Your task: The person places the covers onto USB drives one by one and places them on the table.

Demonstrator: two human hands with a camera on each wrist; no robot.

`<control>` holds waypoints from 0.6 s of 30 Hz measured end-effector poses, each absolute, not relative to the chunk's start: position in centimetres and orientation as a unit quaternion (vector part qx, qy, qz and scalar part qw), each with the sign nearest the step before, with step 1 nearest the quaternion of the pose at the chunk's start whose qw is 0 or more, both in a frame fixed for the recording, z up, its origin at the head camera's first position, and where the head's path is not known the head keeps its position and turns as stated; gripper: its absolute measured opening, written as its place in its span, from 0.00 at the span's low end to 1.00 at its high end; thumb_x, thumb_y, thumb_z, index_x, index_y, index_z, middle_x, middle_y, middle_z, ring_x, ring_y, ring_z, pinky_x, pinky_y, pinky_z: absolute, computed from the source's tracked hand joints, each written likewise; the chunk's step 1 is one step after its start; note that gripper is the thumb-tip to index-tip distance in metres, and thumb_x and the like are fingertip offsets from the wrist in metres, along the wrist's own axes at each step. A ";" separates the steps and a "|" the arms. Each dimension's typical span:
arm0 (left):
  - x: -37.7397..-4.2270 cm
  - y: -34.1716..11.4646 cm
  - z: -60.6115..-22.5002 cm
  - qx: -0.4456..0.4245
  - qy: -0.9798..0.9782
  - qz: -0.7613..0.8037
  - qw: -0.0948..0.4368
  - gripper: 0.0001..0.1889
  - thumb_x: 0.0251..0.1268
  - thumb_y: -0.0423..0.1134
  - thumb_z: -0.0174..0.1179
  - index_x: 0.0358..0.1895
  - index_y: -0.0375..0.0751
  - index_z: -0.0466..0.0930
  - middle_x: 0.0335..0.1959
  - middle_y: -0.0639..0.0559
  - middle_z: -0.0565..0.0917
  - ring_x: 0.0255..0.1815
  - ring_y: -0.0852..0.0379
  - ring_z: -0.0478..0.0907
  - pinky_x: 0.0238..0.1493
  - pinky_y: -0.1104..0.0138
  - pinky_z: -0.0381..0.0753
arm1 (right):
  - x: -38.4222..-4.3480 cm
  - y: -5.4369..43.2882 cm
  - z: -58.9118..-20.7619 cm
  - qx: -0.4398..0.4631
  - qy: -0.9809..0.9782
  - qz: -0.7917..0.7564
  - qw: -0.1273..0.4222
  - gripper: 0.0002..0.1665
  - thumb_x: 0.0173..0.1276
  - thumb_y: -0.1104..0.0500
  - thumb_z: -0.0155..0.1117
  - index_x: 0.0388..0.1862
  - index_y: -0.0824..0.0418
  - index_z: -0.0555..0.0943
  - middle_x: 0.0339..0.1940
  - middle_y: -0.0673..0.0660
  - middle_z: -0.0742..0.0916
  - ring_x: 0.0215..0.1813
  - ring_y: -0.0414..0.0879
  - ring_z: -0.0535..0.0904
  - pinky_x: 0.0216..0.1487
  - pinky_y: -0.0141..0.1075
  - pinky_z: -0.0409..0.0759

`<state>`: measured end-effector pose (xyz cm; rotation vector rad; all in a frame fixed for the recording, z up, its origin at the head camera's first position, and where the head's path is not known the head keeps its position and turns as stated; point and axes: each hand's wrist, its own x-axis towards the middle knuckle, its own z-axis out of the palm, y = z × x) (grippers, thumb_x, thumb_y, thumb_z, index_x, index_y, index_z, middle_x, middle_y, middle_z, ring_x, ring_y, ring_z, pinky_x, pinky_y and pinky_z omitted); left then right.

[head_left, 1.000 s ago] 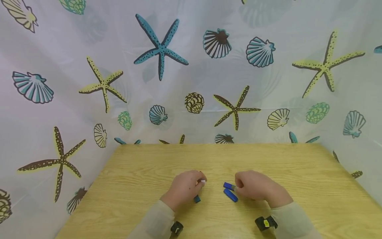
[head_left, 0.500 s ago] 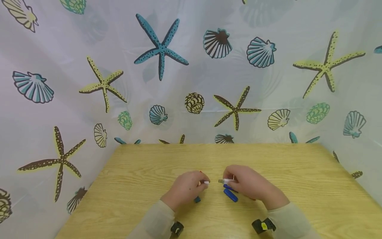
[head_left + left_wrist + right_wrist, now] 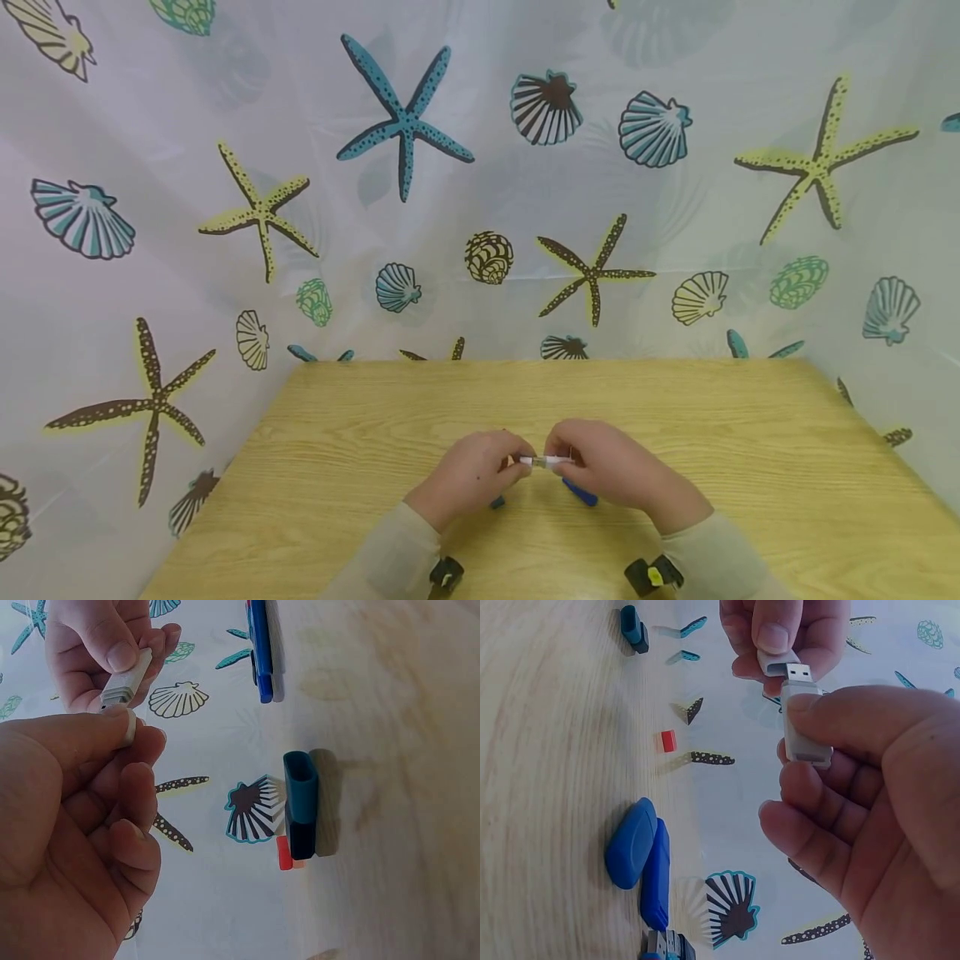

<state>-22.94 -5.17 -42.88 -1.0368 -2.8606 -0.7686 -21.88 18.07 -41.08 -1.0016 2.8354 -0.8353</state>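
Note:
My right hand (image 3: 885,765) pinches a white USB flash drive (image 3: 802,727) between thumb and fingers, its metal plug bare and pointing at the other hand. Between the left thumb and forefinger my left hand (image 3: 480,471) holds a small white cap (image 3: 775,661). In the right wrist view, the plug's tip is right at the cap's edge. Both hands are close together over the middle of the table. Below them lies a blue cap (image 3: 580,492), partly covered by the right hand in the head view.
On the wooden table (image 3: 375,400), a teal cap (image 3: 301,787) rests by the left hand, near a small red piece (image 3: 667,741). A second blue piece (image 3: 656,877) and several USB plugs (image 3: 664,945) lie on the right. A patterned curtain (image 3: 480,167) hangs behind.
My right hand has picked up the white flash drive and brought it left to the cap. The left hand, holding the cap throughout, has shifted slightly right.

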 end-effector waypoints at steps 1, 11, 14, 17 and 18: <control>-22.9 -5.2 -42.9 -0.332 -0.911 -0.245 0.000 0.07 0.72 0.43 0.64 0.48 0.52 0.87 0.37 0.67 0.83 0.31 0.70 0.74 0.32 0.72 0.75 | -21.8 18.0 -41.1 -0.322 0.908 -0.267 0.010 0.06 0.74 0.56 0.66 0.37 0.45 0.78 0.29 0.39 0.78 0.29 0.36 0.73 0.33 0.35 0.75; -22.9 -5.1 -42.7 -0.331 -0.910 -0.248 -0.006 0.07 0.73 0.44 0.63 0.48 0.52 0.87 0.35 0.68 0.81 0.29 0.70 0.73 0.30 0.72 0.75 | -21.9 18.0 -41.1 -0.325 0.911 -0.253 0.002 0.07 0.73 0.57 0.67 0.38 0.44 0.79 0.29 0.38 0.78 0.30 0.35 0.73 0.34 0.35 0.74; -22.9 -5.1 -42.7 -0.334 -0.909 -0.249 -0.007 0.07 0.73 0.44 0.63 0.48 0.51 0.87 0.34 0.69 0.81 0.28 0.70 0.73 0.29 0.72 0.74 | -21.9 18.0 -41.2 -0.327 0.911 -0.251 0.005 0.07 0.73 0.57 0.67 0.37 0.44 0.79 0.29 0.38 0.77 0.30 0.35 0.73 0.34 0.35 0.74; -22.9 -5.1 -42.8 -0.337 -0.908 -0.250 -0.012 0.07 0.73 0.44 0.64 0.48 0.51 0.87 0.33 0.69 0.81 0.27 0.70 0.72 0.28 0.72 0.74 | -21.9 17.9 -41.3 -0.328 0.911 -0.249 0.007 0.08 0.72 0.57 0.68 0.37 0.44 0.78 0.29 0.38 0.77 0.30 0.35 0.73 0.34 0.35 0.74; -22.9 -5.1 -42.8 -0.336 -0.907 -0.252 -0.015 0.08 0.73 0.44 0.64 0.48 0.51 0.87 0.33 0.69 0.81 0.27 0.70 0.72 0.28 0.72 0.74 | -21.9 17.8 -41.3 -0.329 0.911 -0.250 0.007 0.08 0.72 0.57 0.68 0.37 0.44 0.78 0.28 0.38 0.77 0.30 0.35 0.73 0.34 0.35 0.74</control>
